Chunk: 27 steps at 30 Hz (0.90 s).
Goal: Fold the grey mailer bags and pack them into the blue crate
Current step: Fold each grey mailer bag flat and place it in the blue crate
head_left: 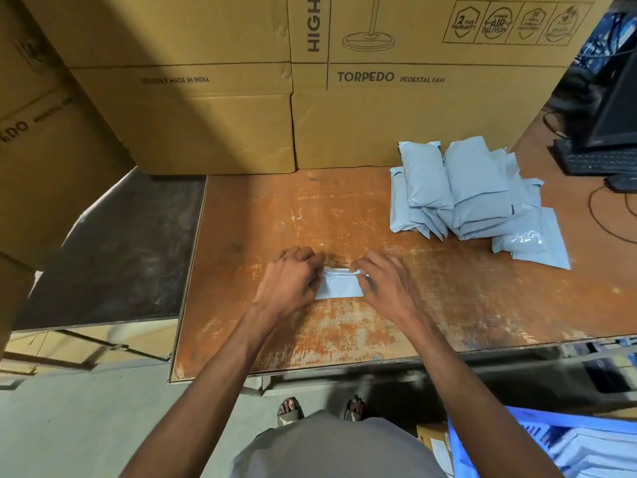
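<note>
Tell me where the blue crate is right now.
In the head view, the blue crate sits on the floor at bottom right, below the table edge, beside the person's right arm.

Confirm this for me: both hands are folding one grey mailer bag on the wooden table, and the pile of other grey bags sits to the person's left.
Not quite. The head view shows the pile of grey bags on the person's right, near the keyboard. The rest holds: the left hand and right hand work one mailer bag on the wooden table.
</note>
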Each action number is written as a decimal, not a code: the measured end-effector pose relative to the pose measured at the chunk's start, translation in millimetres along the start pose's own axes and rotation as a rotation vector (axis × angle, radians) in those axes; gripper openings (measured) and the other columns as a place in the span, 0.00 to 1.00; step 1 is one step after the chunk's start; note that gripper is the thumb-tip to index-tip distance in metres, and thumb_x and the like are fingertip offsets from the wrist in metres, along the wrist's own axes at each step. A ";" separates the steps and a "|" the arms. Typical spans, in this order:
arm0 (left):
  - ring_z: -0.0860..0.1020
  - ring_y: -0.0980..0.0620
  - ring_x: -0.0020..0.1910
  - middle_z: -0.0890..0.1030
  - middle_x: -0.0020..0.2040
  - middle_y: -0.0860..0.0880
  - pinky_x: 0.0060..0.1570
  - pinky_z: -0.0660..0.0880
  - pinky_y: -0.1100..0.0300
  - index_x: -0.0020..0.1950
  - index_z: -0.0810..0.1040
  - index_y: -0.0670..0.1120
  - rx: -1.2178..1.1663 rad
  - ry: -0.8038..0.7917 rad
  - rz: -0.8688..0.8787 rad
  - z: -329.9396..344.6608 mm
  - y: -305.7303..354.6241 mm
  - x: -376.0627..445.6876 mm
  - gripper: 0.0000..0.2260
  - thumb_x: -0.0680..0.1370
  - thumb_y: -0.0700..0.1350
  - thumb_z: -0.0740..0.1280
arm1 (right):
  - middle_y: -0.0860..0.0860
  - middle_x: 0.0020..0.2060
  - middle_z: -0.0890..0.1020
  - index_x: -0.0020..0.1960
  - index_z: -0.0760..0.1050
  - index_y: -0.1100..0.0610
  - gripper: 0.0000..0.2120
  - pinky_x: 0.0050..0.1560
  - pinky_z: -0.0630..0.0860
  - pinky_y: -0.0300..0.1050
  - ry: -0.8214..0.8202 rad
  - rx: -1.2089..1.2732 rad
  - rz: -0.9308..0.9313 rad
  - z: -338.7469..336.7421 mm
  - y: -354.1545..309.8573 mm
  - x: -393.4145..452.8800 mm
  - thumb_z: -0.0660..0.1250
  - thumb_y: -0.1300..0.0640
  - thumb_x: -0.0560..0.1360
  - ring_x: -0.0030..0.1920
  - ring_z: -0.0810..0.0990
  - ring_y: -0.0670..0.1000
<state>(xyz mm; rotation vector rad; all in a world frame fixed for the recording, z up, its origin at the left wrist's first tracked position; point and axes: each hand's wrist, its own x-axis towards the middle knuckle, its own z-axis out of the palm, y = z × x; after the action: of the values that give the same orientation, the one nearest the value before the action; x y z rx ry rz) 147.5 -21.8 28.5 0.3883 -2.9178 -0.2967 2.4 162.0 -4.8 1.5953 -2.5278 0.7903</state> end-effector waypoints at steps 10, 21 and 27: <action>0.78 0.50 0.45 0.85 0.46 0.53 0.43 0.73 0.56 0.55 0.82 0.52 0.050 0.114 0.173 37.7 17.5 -45.7 0.19 0.67 0.50 0.80 | 0.51 0.49 0.80 0.51 0.82 0.56 0.09 0.58 0.68 0.50 0.218 -0.044 -0.026 32.6 -9.7 -64.7 0.67 0.63 0.73 0.51 0.78 0.53; 0.75 0.49 0.55 0.79 0.56 0.51 0.53 0.72 0.50 0.55 0.81 0.52 -0.172 0.060 0.052 76.9 7.5 -56.1 0.18 0.65 0.48 0.75 | 0.49 0.55 0.81 0.55 0.83 0.52 0.15 0.61 0.71 0.55 0.118 -0.027 0.122 49.8 -11.0 -70.3 0.69 0.63 0.71 0.57 0.79 0.53; 0.73 0.50 0.62 0.79 0.61 0.49 0.60 0.67 0.54 0.61 0.81 0.47 -0.375 0.257 -0.143 65.0 13.5 -42.2 0.16 0.78 0.47 0.60 | 0.52 0.65 0.78 0.67 0.79 0.56 0.16 0.68 0.69 0.58 0.187 0.032 0.246 41.1 -16.0 -50.1 0.60 0.53 0.84 0.67 0.75 0.55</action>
<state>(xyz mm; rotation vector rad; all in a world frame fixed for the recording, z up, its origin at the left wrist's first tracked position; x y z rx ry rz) 171.0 13.7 -37.7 0.5287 -2.5161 -0.7405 48.6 180.0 -49.4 1.1679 -2.6145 0.9567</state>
